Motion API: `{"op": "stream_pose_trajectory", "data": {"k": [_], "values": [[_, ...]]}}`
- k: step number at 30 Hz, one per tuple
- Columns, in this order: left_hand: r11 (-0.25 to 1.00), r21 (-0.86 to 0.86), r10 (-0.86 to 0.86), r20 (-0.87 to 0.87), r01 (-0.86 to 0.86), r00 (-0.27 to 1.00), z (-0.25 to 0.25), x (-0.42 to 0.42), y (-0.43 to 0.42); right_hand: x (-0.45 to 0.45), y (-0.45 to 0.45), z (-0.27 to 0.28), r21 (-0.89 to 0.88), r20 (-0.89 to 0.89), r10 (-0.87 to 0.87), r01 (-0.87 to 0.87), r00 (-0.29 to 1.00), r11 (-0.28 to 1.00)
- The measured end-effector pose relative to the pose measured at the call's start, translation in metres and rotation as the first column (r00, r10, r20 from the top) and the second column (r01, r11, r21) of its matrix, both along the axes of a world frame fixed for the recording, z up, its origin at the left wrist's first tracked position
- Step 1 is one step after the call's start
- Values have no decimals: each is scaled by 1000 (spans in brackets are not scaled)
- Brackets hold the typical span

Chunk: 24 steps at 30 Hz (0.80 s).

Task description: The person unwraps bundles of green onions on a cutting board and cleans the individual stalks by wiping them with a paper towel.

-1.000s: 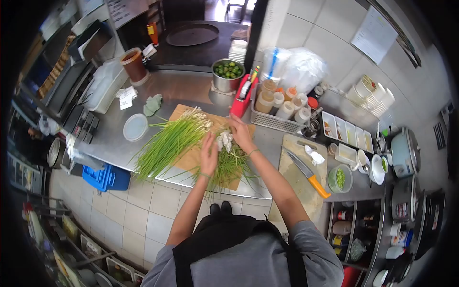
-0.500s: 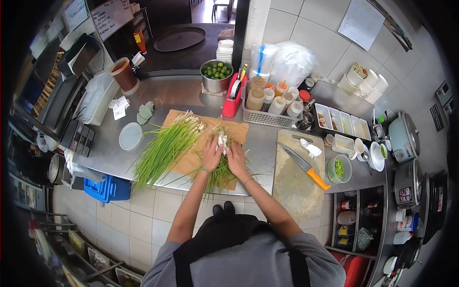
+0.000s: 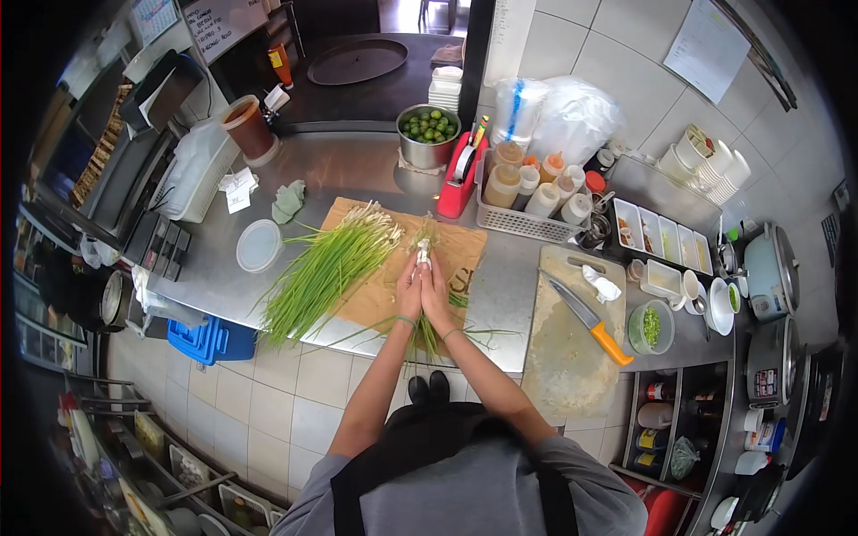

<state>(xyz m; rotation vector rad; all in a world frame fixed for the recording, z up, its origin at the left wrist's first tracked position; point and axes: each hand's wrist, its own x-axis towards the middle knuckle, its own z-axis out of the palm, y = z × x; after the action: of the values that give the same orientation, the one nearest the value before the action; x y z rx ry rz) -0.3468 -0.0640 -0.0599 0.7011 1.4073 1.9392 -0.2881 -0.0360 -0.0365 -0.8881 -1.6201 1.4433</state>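
Observation:
My left hand (image 3: 408, 293) and my right hand (image 3: 434, 291) are pressed together, palms inward, around a small bunch of green onions (image 3: 423, 254). The white ends poke out beyond my fingertips, and green leaves trail out below my wrists. Under the bunch lies a sheet of brown paper (image 3: 465, 243) with dark print on it. To the left of my hands a larger pile of green onions (image 3: 326, 277) is spread out, its white ends at the upper right and its leaves reaching the counter's front edge.
Right of the paper, a knife (image 3: 581, 313) with an orange handle rests on a worn cutting board (image 3: 567, 371). Beside it stands a tub of chopped greens (image 3: 651, 327). Behind are a basket of sauce bottles (image 3: 527, 223), a red tape dispenser (image 3: 458, 183) and a pot of green citrus (image 3: 426, 154).
My hands have come together from lying apart over the loose bunch, gathering it into a narrower bundle. More of the printed paper shows at the right. The whole view has shifted slightly.

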Motion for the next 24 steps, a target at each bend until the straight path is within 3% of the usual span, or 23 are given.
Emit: {"op": "stream_pose_trajectory", "data": {"k": [1, 4, 11, 19, 24], "values": [[1000, 23, 0, 95, -2, 995, -4, 0, 1, -2, -2, 1, -16, -18, -8, 8, 1000, 1000], [999, 50, -1, 169, -8, 986, -9, 1, 1, -7, -5, -3, -55, -95, -38, 33, 995, 998], [998, 61, -28, 250, 13, 968, 4, 4, 0, -6, -3, 3, -90, -231, -43, 23, 972, 996], [980, 201, -49, 219, 4, 974, 87, 26, 9, 11, 5, 80, 47, -267, -1, 14, 964, 999], [967, 253, -25, 101, -1, 995, 160, 34, 16, 16, 16, 143, 184, -291, 20, 35, 956, 982]]}}
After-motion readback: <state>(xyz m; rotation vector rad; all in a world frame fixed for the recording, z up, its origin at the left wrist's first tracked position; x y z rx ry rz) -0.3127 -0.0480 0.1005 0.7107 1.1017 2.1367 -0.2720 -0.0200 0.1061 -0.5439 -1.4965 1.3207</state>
